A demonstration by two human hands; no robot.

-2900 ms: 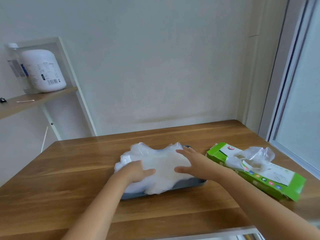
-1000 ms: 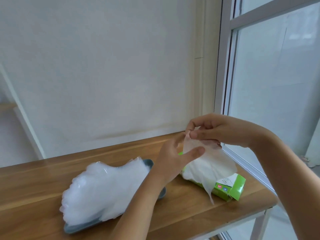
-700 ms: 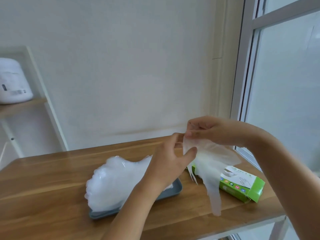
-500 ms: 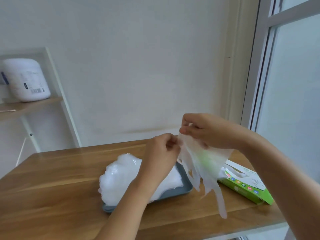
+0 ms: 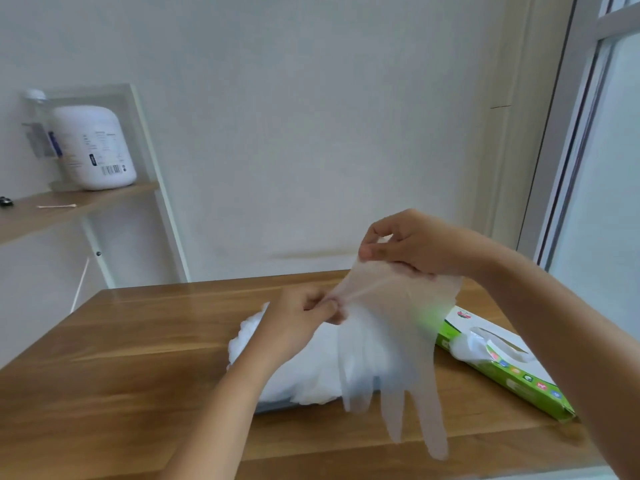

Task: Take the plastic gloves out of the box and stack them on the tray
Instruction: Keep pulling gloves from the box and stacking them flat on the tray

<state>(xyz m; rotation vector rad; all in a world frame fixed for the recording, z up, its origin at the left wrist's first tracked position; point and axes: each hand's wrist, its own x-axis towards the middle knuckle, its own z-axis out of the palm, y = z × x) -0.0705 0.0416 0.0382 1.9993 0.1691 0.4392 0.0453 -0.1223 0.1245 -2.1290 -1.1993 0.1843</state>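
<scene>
A clear plastic glove (image 5: 398, 341) hangs in the air above the table, fingers pointing down. My right hand (image 5: 412, 244) pinches its cuff from above, and my left hand (image 5: 298, 323) pinches the cuff's left edge, lower down. Behind and below the glove lies a white pile of gloves (image 5: 311, 368) on a grey tray (image 5: 273, 407), of which only a thin front edge shows. The green glove box (image 5: 512, 372) lies flat at the right, with plastic bulging out of its opening.
The wooden table (image 5: 121, 358) ends near the bottom of the view. At the left a wooden shelf (image 5: 69, 206) on a white frame holds a white jar (image 5: 93, 147). A window frame (image 5: 568, 133) stands at the right.
Both hands left the pile, pulled a glove from the box and lifted it. Since half a second ago the hands have drawn apart and the glove has spread open over the tray.
</scene>
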